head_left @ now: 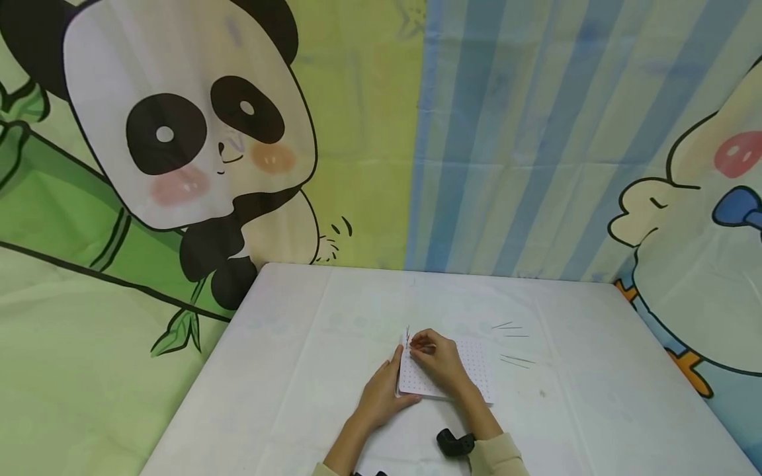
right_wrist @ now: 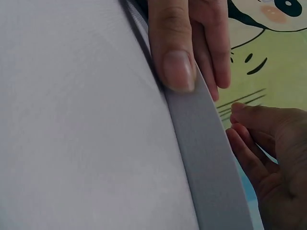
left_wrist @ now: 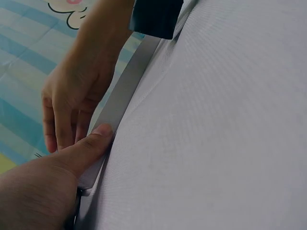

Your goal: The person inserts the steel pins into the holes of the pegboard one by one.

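A flat white block with a grid of small dots on top lies on the table; its grey side fills part of the right wrist view. My left hand grips its left end, the thumb pressed on the near side and the fingers along the left edge. Several thin dark sticks stand upright at the far left corner of the block. Above that corner, my right hand has thumb and forefinger pinched together at one of these sticks. Its fingertips partly hide the stick's lower part.
More thin sticks lie loose on the white tabletop to the right of the block, in two small groups. A black device is strapped at my right wrist. Cartoon-printed cloth hangs behind the table.
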Available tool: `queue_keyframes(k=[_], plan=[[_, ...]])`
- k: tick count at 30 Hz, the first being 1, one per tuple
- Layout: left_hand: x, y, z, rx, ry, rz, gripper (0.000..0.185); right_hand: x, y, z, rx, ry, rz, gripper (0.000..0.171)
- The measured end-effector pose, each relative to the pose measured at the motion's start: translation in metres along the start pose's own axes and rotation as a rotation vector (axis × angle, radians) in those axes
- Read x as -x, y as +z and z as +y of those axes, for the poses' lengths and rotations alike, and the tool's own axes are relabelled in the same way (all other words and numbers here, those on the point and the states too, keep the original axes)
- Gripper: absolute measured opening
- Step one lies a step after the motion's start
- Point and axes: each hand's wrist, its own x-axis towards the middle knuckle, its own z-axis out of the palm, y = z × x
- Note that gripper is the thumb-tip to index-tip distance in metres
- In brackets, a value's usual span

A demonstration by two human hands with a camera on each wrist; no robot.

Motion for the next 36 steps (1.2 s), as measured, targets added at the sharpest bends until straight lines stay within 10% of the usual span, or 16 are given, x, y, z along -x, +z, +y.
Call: queue_keyframes(k=[20,36], plan=[[-0.001,0.003,0.002,0.006,-0.034,-0.008,0.106,0.051,-0.136,0.044,0.409,0.139,0.303,0.009],[-0.001,0.003,0.002,0.01,-0.049,-0.015,0.107,0.065,-0.152,0.063,0.507,0.263,0.192,0.004]])
